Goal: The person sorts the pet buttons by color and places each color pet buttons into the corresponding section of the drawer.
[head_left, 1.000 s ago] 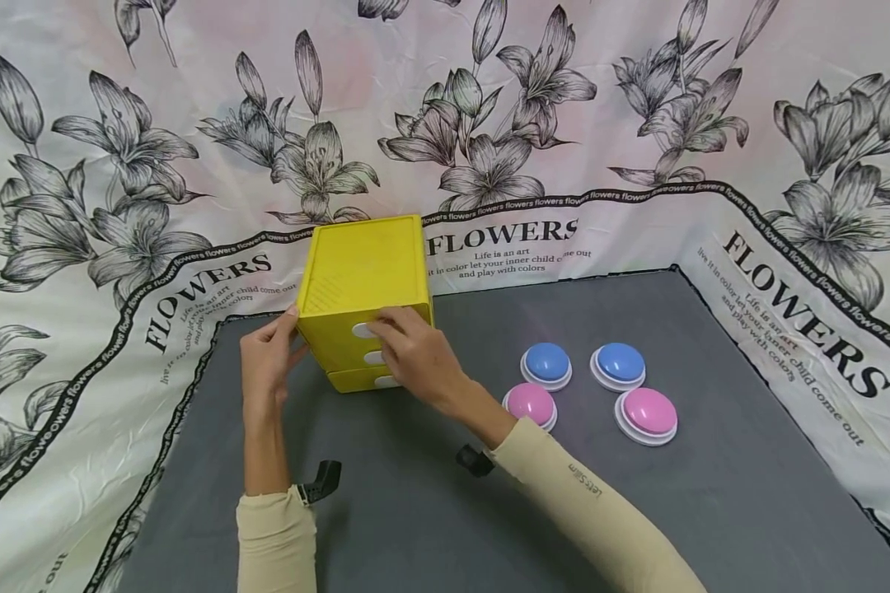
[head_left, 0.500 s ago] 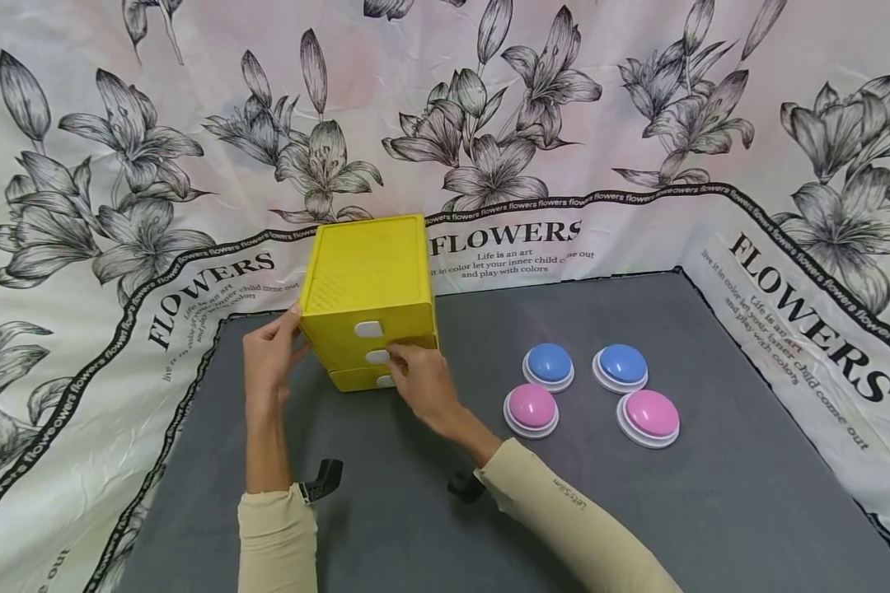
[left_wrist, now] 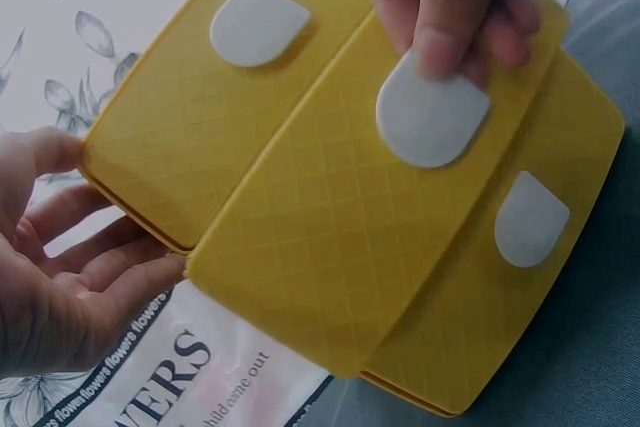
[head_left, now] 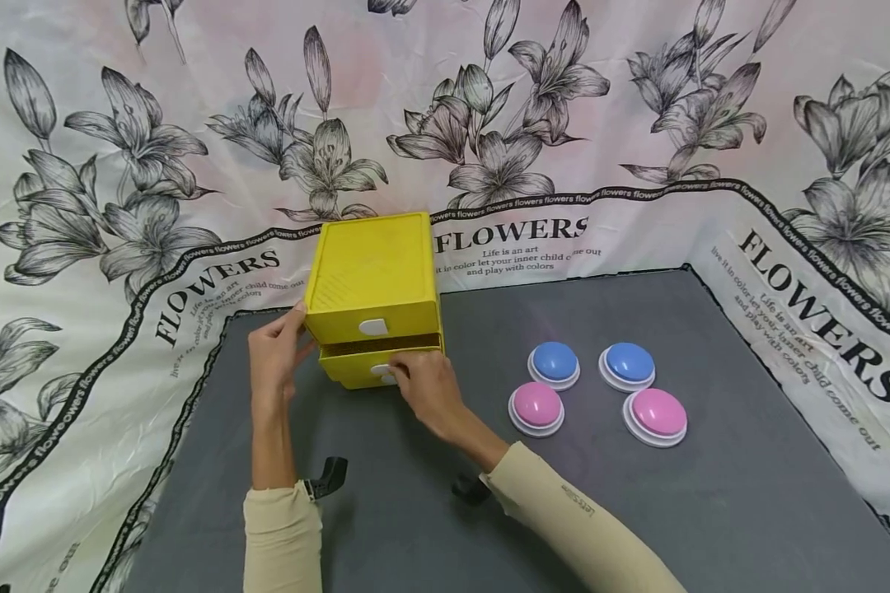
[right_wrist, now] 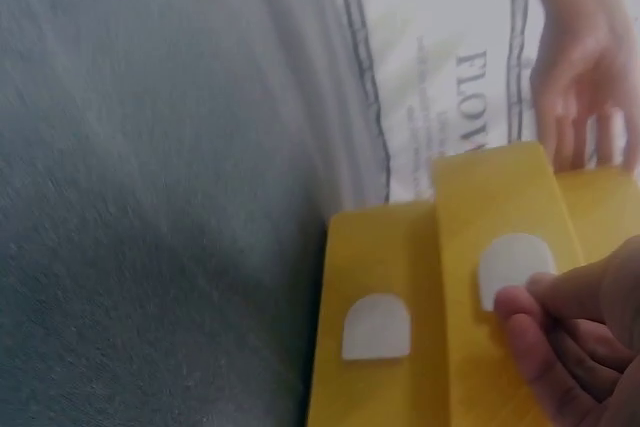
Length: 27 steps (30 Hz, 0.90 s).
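A yellow three-drawer box with white rounded handles stands at the back of the table. Its middle drawer juts out past the top and bottom ones, with a dark gap above it in the head view. My right hand pinches the white handle of that middle drawer between thumb and fingers. At the box's left side, my left hand touches the edge with extended fingers, steadying against the front left corner. The top drawer's handle and bottom drawer's handle are untouched.
Right of the box, two blue domed buttons and two pink ones sit on white bases on the grey table. A flower-printed cloth rises behind and along both sides.
My right hand has gone from the top drawer's handle down to the middle one and pulled the middle drawer partly out. The left hand stays at the box's left side.
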Available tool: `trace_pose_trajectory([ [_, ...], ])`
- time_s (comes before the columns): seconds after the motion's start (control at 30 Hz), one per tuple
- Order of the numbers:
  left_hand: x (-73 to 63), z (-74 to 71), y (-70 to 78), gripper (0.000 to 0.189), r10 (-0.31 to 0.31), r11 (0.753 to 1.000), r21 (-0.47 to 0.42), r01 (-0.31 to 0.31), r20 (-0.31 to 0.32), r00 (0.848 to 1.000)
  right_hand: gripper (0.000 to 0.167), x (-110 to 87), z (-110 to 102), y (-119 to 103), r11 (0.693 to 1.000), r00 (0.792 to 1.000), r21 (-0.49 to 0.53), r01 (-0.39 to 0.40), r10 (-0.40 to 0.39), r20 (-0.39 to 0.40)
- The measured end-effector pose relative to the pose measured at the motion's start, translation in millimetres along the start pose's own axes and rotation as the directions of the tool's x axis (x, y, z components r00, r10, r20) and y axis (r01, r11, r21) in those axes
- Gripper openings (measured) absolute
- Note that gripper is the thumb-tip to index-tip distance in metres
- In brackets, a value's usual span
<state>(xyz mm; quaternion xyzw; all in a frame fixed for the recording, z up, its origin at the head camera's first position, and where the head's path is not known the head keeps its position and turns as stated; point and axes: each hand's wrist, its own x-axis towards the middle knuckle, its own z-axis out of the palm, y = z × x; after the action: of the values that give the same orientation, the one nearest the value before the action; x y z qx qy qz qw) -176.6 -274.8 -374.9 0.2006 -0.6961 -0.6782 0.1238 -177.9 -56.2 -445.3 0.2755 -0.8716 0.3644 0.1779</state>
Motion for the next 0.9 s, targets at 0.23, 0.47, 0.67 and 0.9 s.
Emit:
trace_pose_trajectory([
  [0.23,1.0,1.7,-1.3,0.046,0.000,1.000,-0.020,-0.001,-0.015,1.000,0.008,-21.4,-16,-17,0.998,0.997,-0.053,0.029,-0.025,0.073],
  [0.47,-0.5,-0.1,-3.1,0.045,0.012,1.000,-0.027,-0.012,-0.005,1.000,0.006,-38.7,-24,-31,0.997,0.991,-0.065,0.033,-0.024,0.135],
  [0.67,0.6,-1.5,-2.3,0.047,0.033,0.999,-0.014,-0.033,0.007,0.999,0.005,-44.9,-29,-37,0.997,0.989,-0.061,0.036,-0.027,0.148],
  [0.9,0.3,-0.5,-1.3,0.046,0.006,1.000,-0.001,-0.006,0.002,1.000,0.005,-49.5,-31,-39,0.992,0.981,-0.078,0.096,-0.081,0.176],
])
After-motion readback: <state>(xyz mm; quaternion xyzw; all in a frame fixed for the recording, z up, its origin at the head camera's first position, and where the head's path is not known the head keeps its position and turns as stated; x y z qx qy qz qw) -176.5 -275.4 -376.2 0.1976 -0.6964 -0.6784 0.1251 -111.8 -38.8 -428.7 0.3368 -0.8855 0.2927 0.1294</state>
